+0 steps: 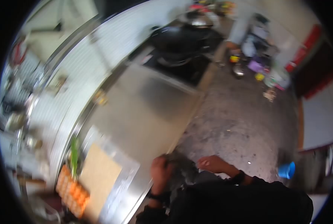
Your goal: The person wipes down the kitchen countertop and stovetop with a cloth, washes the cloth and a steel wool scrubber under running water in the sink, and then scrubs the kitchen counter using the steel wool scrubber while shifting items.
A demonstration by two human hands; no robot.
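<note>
Near the counter's front edge is my left hand (161, 171), its fingers curled and blurred; what it may hold cannot be made out. My right hand (211, 163) is in front of my body, over the floor side, with its fingers bent inward and smeared by motion. Between the two hands lies dark grey cloth (187, 168) close to my dark clothing. The steel counter (136, 108) runs beside my left hand. On it, left of that hand, lies a tan board (100, 173) on a clear sheet.
Orange eggs (74, 192) in a tray and a green vegetable (74, 155) are at the lower left. A black wok (175, 41) sits on the stove at the top. A blue bucket (286, 170) stands on the floor at right. Mixed items (256, 66) are at the upper right.
</note>
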